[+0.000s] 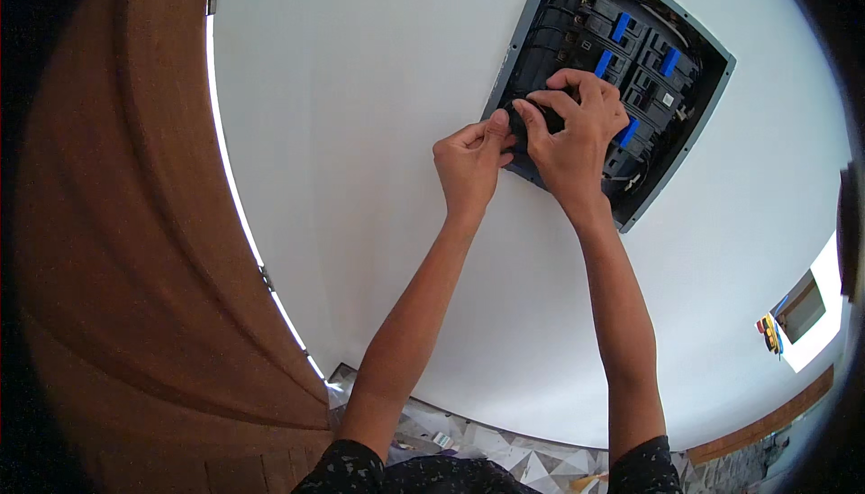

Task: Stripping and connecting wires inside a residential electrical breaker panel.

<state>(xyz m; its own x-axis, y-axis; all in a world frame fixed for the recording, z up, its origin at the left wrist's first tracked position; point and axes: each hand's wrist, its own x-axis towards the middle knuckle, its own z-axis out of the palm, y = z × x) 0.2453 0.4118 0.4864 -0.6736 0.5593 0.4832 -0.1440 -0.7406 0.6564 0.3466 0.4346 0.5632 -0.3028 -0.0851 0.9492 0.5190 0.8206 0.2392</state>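
Observation:
An electrical panel box [678,170] with a grey metal rim is set into the white wall. Inside it are rows of black circuit breakers [651,89] with blue switch levers [669,62]. At the box's lower left edge my left hand [470,163] is closed in a pinch, thumb against the fingers; what it holds is hidden. Just to its right, my right hand [577,138] reaches over the breakers, fingers curled around something dark that I cannot make out. Both hands are close together. Black cables [545,30] run along the box's left side.
A brown wooden door [171,224] stands at the left, with light showing along its edge. A lit opening [809,314] in the wall at the lower right has coloured wires [770,334] hanging out. Patterned floor [500,444] shows below, with small items on it.

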